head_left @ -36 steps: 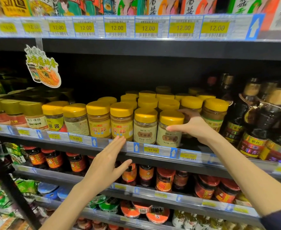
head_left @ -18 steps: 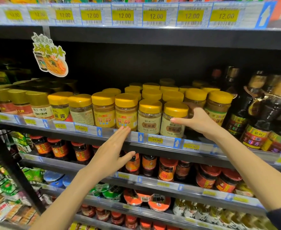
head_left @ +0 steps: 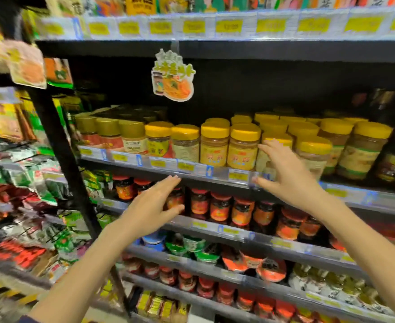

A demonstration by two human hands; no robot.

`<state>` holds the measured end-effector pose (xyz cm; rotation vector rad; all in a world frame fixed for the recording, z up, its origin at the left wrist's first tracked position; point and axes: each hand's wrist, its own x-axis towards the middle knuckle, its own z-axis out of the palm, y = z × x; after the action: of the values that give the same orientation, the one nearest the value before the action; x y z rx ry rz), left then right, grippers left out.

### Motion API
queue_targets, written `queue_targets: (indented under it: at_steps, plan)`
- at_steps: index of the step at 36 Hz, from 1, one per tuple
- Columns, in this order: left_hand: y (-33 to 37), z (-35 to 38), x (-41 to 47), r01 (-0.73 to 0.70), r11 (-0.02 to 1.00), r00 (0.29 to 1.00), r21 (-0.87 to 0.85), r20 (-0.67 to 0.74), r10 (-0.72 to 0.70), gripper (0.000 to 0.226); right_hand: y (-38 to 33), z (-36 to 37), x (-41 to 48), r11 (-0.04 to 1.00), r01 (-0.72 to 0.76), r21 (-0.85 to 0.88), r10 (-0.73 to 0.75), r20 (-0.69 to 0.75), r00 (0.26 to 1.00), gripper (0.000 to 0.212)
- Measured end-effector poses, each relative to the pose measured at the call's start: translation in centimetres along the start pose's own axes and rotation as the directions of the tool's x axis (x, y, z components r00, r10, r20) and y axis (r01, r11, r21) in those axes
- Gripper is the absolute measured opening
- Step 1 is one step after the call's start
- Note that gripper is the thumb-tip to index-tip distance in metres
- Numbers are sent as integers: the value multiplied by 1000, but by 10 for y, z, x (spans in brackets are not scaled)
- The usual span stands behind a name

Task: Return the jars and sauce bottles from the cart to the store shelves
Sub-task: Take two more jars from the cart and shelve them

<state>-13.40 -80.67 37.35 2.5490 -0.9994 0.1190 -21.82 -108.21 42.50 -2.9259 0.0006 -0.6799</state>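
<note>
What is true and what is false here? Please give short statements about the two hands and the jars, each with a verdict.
1. The left hand holds a jar. False: it is open and empty.
2. The yellow-lidded jars stand one shelf above the red-lidded jars. True.
3. The right hand is spread open before the yellow-lidded jars. True.
4. The paper sign hangs below the red-lidded jars. False: it hangs above the yellow-lidded jars.

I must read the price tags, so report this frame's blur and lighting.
Head view: motion blur smears the yellow paper price tags unreadable; the colourful hanging packets at left smear worst; the yellow-lidded clear plastic jars are sharper, deep shadow above them.
</note>
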Motion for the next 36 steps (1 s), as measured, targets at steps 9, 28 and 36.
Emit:
queue_targets:
  at_steps: [9, 28, 36]
  plan:
    - [-123, -66, -143, 335, 938, 942, 91, -56, -331, 68, -180, 86, 32, 951, 264, 160, -301, 290, 908, 66]
    - [-287, -149, -393, 929, 346, 367, 130, -212, -906, 66, -528, 238, 116, 630, 595, 499, -774, 467, 428, 74]
    - [-378, -164, -412, 985, 172, 174, 30, -205, -963, 67, -647, 330, 181, 478, 705, 523, -850, 479, 220, 78]
